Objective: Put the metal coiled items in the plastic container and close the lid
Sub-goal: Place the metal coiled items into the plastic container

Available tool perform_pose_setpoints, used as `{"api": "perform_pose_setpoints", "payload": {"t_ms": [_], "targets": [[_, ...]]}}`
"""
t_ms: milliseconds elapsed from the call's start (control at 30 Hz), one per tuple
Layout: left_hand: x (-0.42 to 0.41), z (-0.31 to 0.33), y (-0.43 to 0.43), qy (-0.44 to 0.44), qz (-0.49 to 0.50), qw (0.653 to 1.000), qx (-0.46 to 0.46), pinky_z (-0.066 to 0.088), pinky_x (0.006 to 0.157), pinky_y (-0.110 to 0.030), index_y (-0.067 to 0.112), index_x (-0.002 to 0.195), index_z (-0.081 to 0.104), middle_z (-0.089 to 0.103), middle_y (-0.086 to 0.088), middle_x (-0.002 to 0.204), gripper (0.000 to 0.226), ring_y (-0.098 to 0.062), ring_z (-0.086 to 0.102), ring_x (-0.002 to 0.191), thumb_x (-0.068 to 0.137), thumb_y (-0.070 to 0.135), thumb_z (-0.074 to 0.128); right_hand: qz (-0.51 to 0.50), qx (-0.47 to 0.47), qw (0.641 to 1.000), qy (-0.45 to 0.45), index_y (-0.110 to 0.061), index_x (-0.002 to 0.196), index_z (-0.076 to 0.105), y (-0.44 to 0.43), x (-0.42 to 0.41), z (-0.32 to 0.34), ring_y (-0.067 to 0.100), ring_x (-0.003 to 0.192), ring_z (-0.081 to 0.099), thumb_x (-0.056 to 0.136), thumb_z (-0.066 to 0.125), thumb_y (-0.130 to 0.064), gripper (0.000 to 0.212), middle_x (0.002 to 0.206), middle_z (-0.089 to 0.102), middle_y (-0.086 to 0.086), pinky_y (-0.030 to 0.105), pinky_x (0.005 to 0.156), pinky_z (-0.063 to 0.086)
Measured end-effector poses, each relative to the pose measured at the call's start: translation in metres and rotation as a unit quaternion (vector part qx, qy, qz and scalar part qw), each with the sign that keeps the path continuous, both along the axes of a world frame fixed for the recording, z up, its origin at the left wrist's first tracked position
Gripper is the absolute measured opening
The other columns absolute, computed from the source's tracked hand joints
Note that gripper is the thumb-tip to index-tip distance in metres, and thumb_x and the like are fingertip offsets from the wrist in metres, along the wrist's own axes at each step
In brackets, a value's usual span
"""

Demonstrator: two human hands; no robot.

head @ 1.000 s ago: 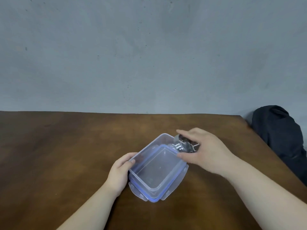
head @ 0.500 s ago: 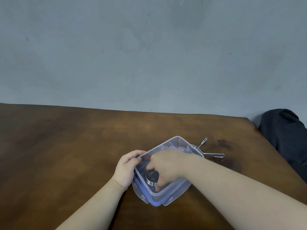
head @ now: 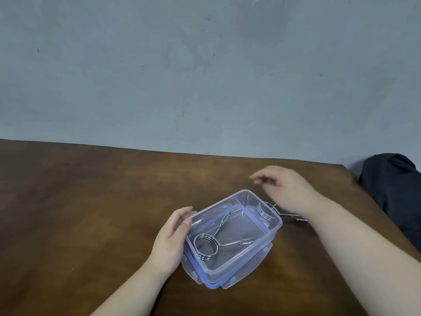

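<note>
Clear plastic is what we see between the hands: the plastic container [head: 232,233] sits on its blue-edged lid [head: 225,280], uncovered, on the brown table [head: 91,213]. Our left hand [head: 173,238] cups the container's near-left wall, thumb on the rim. One metal coil [head: 205,246] lies inside, close to that hand (its two wire legs splayed). Our right hand [head: 284,190] hovers loose and empty beyond the far corner, above a second coil [head: 267,209] lying just outside the wall.
</note>
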State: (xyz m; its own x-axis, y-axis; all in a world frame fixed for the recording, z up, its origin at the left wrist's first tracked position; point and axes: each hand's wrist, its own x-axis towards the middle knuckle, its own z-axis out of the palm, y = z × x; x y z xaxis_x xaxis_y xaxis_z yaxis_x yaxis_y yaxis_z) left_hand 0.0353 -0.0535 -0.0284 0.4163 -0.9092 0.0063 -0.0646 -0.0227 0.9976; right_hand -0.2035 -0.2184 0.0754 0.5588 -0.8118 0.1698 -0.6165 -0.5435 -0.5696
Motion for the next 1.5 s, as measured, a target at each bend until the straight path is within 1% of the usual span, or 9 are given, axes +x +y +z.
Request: {"api": "perform_pose_setpoints", "payload": {"t_ms": [167, 267, 400, 500, 600, 800, 1000, 1133, 1500], "targets": [[-0.018, -0.002, 0.023, -0.027, 0.01, 0.999, 0.026, 0.044, 0.078, -0.008, 0.032, 0.131, 0.049, 0.066, 0.018, 0.118, 0.029, 0.018, 0.059, 0.101, 0.103, 0.025, 0.054, 0.048, 0.082, 0.961, 0.259, -0.031, 0.147, 0.049, -0.026, -0.036, -0.018, 0.017, 0.145, 0.036, 0.084, 0.059, 0.003, 0.072, 0.153, 0.047, -0.007, 0.025, 0.111, 0.028], [-0.024, -0.004, 0.026, -0.035, -0.004, 0.999, 0.032, 0.045, 0.072, 0.0, 0.03, 0.134, 0.047, 0.063, 0.014, 0.124, 0.032, 0.017, 0.059, 0.102, 0.104, 0.019, 0.049, 0.087, 0.101, 0.942, 0.308, -0.044, 0.148, 0.042, -0.03, -0.035, -0.038, 0.015, 0.151, 0.024, 0.083, 0.075, -0.027, 0.075, 0.152, 0.05, -0.01, 0.055, 0.124, 0.005], [-0.024, -0.005, 0.021, -0.041, 0.002, 0.999, 0.034, 0.044, 0.077, -0.006, 0.03, 0.136, 0.045, 0.062, 0.017, 0.123, 0.032, 0.008, 0.059, 0.11, 0.105, 0.019, 0.044, 0.073, 0.045, 0.954, 0.289, -0.048, 0.124, 0.055, -0.034, -0.036, -0.055, 0.009, 0.121, 0.054, 0.077, 0.075, -0.047, 0.051, 0.121, 0.064, -0.018, 0.063, 0.122, -0.001], [-0.022, -0.005, 0.014, -0.049, 0.009, 0.998, 0.042, 0.041, 0.078, -0.005, 0.031, 0.136, 0.045, 0.063, 0.021, 0.12, 0.032, 0.016, 0.058, 0.105, 0.106, 0.02, 0.042, 0.036, 0.05, 0.97, 0.235, -0.048, 0.108, 0.06, -0.031, -0.048, -0.053, 0.002, 0.102, 0.06, 0.072, 0.08, -0.046, 0.041, 0.106, 0.068, -0.021, 0.05, 0.121, 0.019], [-0.021, -0.006, 0.004, -0.049, -0.004, 0.998, 0.036, 0.04, 0.077, -0.001, 0.03, 0.133, 0.049, 0.063, 0.021, 0.12, 0.029, 0.023, 0.057, 0.097, 0.106, 0.021, 0.042, -0.037, 0.094, 0.993, 0.061, -0.055, 0.091, 0.063, -0.024, -0.06, -0.027, -0.003, 0.084, 0.068, 0.068, 0.091, -0.026, 0.046, 0.095, 0.075, -0.02, 0.028, 0.088, 0.049], [-0.015, -0.005, -0.028, 0.0, -0.072, 0.996, 0.043, 0.047, 0.092, -0.026, 0.025, 0.132, 0.054, 0.071, 0.001, 0.125, 0.032, -0.018, 0.064, 0.119, 0.104, 0.017, 0.04, -0.022, 0.02, 0.995, -0.093, -0.061, 0.095, 0.062, 0.027, -0.022, 0.053, -0.02, 0.091, 0.061, 0.064, 0.094, -0.031, 0.054, 0.1, 0.069, -0.033, 0.014, 0.084, 0.044], [-0.013, -0.006, -0.048, 0.042, -0.128, 0.99, 0.029, 0.045, 0.107, -0.053, 0.016, 0.134, 0.06, 0.069, -0.014, 0.129, 0.039, -0.036, 0.06, 0.124, 0.099, 0.014, 0.044, 0.139, -0.009, 0.983, 0.118, -0.042, 0.102, 0.062, 0.082, 0.033, 0.052, 0.003, 0.087, 0.061, 0.068, 0.08, -0.05, 0.04, 0.095, 0.066, -0.016, 0.032, 0.077, 0.053], [-0.014, -0.005, -0.046, 0.092, -0.101, 0.99, 0.035, 0.05, 0.098, -0.036, 0.029, 0.13, 0.062, 0.073, -0.001, 0.124, 0.047, -0.016, 0.068, 0.115, 0.083, 0.026, 0.055, 0.134, -0.003, 0.973, 0.187, -0.037, 0.1, 0.062, 0.076, 0.048, 0.009, 0.012, 0.085, 0.06, 0.07, 0.075, -0.052, 0.035, 0.09, 0.066, -0.013, 0.039, 0.073, 0.053], [-0.011, -0.008, -0.045, 0.1, -0.125, 0.986, 0.04, 0.045, 0.108, -0.038, 0.042, 0.128, 0.058, 0.065, 0.0, 0.138, 0.054, -0.016, 0.063, 0.124, 0.075, 0.044, 0.066, 0.104, 0.018, 0.959, 0.263, -0.033, 0.112, 0.064, 0.059, 0.038, -0.033, 0.02, 0.1, 0.063, 0.075, 0.075, -0.055, 0.045, 0.108, 0.072, -0.007, 0.044, 0.084, 0.055]]}}
